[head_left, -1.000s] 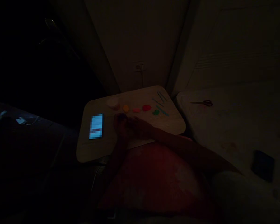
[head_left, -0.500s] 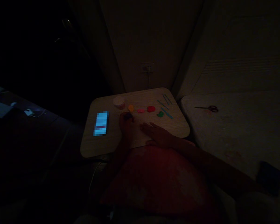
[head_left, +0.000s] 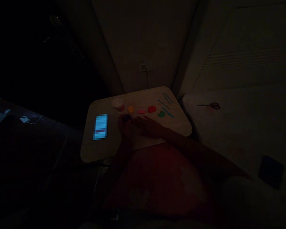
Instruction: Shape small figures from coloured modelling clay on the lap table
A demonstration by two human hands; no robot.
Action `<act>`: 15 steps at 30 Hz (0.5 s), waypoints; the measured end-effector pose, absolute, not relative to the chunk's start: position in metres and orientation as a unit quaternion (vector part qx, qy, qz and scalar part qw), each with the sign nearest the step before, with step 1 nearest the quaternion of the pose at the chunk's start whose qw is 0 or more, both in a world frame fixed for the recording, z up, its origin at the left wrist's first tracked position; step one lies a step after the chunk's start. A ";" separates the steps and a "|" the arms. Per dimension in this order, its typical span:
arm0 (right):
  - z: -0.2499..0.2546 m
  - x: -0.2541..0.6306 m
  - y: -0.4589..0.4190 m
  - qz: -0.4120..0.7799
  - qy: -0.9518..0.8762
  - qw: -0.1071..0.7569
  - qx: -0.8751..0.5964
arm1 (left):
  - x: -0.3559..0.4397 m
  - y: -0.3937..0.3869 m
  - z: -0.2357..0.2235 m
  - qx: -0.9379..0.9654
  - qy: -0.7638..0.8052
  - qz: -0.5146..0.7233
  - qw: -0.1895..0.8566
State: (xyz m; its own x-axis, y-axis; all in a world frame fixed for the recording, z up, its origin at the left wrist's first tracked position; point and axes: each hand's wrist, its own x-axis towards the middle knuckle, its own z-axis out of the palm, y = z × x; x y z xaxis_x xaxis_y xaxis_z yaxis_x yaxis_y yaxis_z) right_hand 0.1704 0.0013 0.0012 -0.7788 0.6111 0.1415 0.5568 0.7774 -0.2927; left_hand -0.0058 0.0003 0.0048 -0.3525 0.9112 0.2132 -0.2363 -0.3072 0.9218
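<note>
My left hand (head_left: 124,125) is curled around a dark blue or purple lump of modelling clay (head_left: 127,118) over the small table (head_left: 92,149). Close beside it, my right hand (head_left: 149,126) points its fingers towards the lump; they look stretched out and apart, with nothing visible in them. The darkness hides whether those fingertips touch the clay. Beyond my hands lie an orange lump (head_left: 131,109), a pink piece (head_left: 141,111), a red lump (head_left: 152,109) and a green piece (head_left: 161,114).
A lidded tub (head_left: 118,104) stands at the table's back left, and a lit phone (head_left: 100,127) lies at the left. Several thin blue-green sticks (head_left: 168,112) lie at the right. Scissors (head_left: 211,105) rest on a pale surface (head_left: 228,127) to the right. A wall socket (head_left: 146,66) holds a plugged cord.
My right hand has lifted off the tabletop and moved left and forward to my left hand. My left hand still holds the dark lump. The whole view has shifted slightly.
</note>
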 end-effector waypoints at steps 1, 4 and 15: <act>0.001 0.180 -0.004 0.119 -0.935 0.117 -0.314 | -0.004 0.000 0.007 0.394 0.417 0.710 0.408; 0.001 0.213 -0.024 0.134 -0.930 0.132 -0.315 | 0.000 0.000 0.009 0.401 0.400 0.711 0.416; 0.005 0.221 -0.038 0.242 -0.868 0.290 -0.323 | 0.000 0.001 0.005 0.418 0.400 0.688 0.437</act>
